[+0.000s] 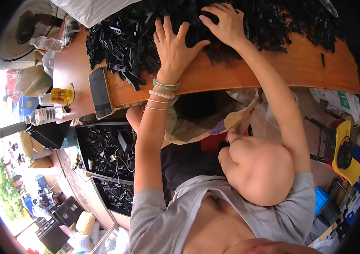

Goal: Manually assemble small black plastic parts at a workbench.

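Saw a wooden table [311, 67] across the far side, bare along its near edge toward the right. Found black plastic pieces [120, 44] heaped beyond that strip, a sack [235, 118] gaping below the edge. Saw the left hand [172, 46] splayed wide at the heap, the right hand [228, 26] spread farther right; could not tell of any piece beneath. Noted a phone [100, 93] left, by the near edge.

The pieces [122, 51] are black — the tabletop [311, 63] orange-brown, the shirt [290, 213] plain grey.
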Demonstrator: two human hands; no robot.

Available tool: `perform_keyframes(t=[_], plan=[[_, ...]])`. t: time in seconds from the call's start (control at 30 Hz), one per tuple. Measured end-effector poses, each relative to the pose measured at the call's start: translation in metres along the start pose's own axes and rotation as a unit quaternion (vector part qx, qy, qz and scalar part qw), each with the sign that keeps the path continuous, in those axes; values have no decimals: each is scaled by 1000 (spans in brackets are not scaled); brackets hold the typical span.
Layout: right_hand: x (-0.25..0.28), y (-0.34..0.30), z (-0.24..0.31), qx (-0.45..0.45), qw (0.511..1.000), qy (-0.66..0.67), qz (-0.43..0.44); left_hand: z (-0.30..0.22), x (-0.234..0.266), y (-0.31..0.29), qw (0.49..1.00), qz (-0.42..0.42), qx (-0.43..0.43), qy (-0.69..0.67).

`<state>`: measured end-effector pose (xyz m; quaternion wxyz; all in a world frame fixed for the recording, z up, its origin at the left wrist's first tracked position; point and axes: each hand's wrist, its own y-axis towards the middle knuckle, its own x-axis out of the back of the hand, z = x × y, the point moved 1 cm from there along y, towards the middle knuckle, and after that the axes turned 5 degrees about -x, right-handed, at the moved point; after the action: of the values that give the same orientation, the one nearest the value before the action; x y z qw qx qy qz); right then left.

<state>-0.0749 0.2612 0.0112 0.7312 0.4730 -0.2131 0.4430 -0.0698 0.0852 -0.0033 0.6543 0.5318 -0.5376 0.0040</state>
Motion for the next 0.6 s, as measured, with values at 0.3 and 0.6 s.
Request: perform_keyframes(t=[0.3, 0.6], plan=[[-9, -26, -26, 115, 992, 33, -39, -10, 21, -25, 999, -35, -28, 4], [52, -64, -25, 124, 982, 130, -53, -12, 19, -1, 991, -57, -123, 8]])
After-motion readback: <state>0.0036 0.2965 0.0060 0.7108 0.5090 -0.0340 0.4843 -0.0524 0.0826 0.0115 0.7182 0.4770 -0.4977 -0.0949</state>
